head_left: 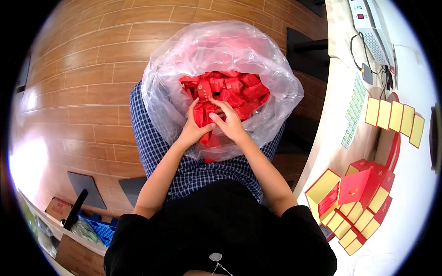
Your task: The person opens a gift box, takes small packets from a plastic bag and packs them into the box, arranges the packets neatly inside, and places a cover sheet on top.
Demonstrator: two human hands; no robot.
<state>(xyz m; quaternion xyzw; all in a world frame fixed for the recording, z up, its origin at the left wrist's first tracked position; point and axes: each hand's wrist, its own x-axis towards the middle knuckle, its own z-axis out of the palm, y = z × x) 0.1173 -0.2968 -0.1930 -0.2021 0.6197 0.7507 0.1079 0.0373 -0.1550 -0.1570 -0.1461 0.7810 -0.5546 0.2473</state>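
Note:
A large clear plastic bag rests on the lap, its mouth open, with many small red packets inside. At the near side of the opening, my left hand has its fingers and thumb around some red packets. My right hand is pressed against the same group from the other side, thumb toward the left one. Both hands hold these packets between them, close together. Just beyond the fingertips lies another red packet with gold print.
On the right, a pale table bears an open red-and-yellow box holding red packets, stacked boxes, a row of yellow box pieces, a sticker sheet and a white machine. A blue crate stands lower left.

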